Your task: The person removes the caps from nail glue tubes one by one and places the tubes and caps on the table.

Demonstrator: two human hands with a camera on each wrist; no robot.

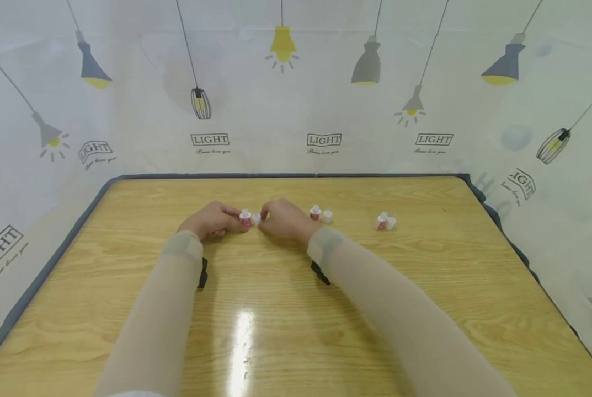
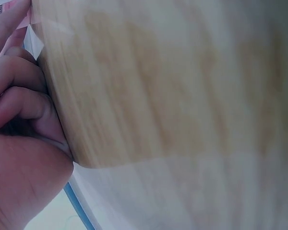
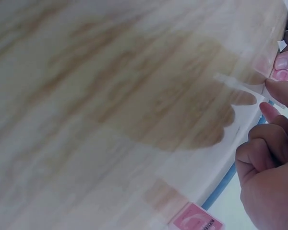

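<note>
My left hand (image 1: 215,219) grips a small white bottle (image 1: 246,216) with a pink-red label, its narrow tip bare and pointing up. The bottle stands upright on the wooden table. Right beside it is a small white cap (image 1: 256,219), which my right hand (image 1: 286,219) pinches between thumb and forefinger. In the left wrist view, the fingers (image 2: 19,72) cover most of the bottle. From the right wrist, the bottle's pink label (image 3: 284,75) shows by the left thumb, while the cap is mostly hidden behind the right fingers.
Right of my right hand stands a second uncapped bottle (image 1: 315,213) with its cap (image 1: 328,215). Farther right are a third bottle (image 1: 380,221) and a white cap (image 1: 391,223) close against it. The wooden table (image 1: 266,309) meets a lamp-printed backdrop (image 1: 276,99) at its far edge.
</note>
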